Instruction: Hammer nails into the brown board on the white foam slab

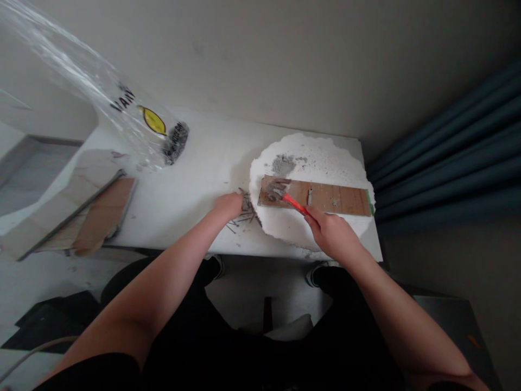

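Note:
My right hand (331, 231) is wrapped round the red handle of a claw hammer (297, 204). The hammer's metal head lies over the left end of a long brown wooden board (342, 200). That board rests on a ragged-edged white round sheet (301, 231), with grey debris (283, 163) behind it. Left of the sheet, my left hand (228, 206) is closed at a pile of loose nails (247, 209). Its fingertips are hidden, so what they pinch, if anything, does not show.
The white table (195, 190) stands against a wall. A clear plastic bag (138, 119) with a yellow print and dark contents at its bottom is at the back left. Broken wooden panels (103, 214) lie at the table's left end. A blue curtain (448, 141) hangs on the right.

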`<state>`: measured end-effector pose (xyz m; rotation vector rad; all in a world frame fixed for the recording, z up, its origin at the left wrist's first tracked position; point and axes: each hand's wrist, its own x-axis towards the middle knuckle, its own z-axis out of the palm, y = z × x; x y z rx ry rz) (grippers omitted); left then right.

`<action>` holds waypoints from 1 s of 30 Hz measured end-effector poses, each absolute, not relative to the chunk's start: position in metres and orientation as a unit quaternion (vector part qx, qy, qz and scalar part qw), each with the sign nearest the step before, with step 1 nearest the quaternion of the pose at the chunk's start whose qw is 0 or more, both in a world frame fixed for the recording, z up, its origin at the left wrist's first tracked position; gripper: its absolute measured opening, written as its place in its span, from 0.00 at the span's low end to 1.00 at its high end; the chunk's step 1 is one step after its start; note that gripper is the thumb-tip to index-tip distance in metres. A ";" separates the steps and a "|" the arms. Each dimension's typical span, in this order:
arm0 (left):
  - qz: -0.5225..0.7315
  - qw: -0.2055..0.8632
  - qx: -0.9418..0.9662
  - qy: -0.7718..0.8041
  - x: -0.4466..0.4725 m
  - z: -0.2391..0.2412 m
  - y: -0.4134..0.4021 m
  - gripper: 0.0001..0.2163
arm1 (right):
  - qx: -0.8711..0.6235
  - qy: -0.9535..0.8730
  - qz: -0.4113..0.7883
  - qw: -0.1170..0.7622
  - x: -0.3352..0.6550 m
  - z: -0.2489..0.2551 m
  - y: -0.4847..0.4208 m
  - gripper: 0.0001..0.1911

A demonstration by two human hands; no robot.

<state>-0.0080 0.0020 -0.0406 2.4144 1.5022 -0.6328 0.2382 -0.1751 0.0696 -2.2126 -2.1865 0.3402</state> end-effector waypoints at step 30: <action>0.254 0.394 0.790 0.395 -0.009 -0.026 0.020 0.09 | -0.748 -0.649 0.131 0.044 0.279 0.060 -0.160 0.24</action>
